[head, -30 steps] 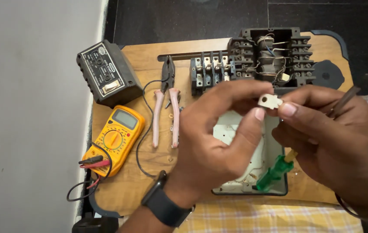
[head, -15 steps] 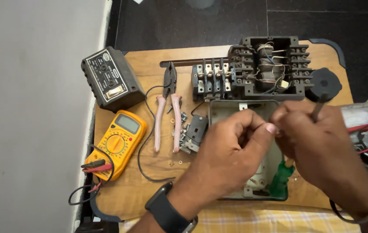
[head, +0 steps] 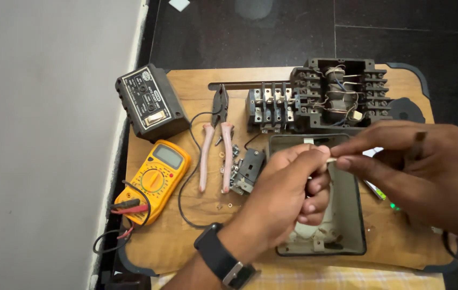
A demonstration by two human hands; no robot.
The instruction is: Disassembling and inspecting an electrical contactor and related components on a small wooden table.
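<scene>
Both hands meet over the open grey metal box (head: pixel 347 225): the left hand (head: pixel 288 201) and the right hand (head: pixel 417 172) each pinch with thumb and forefinger one small pale part (head: pixel 332 159), their grip closed on it from either side, just above the box's upper half. The box lies on the wooden table (head: pixel 186 236). Left of it sit a small black block (head: pixel 249 169), pink-handled pliers (head: pixel 215 145), a yellow multimeter (head: pixel 156 180) and a black meter box (head: pixel 151 102); behind stands a black contactor assembly (head: pixel 326 96)
</scene>
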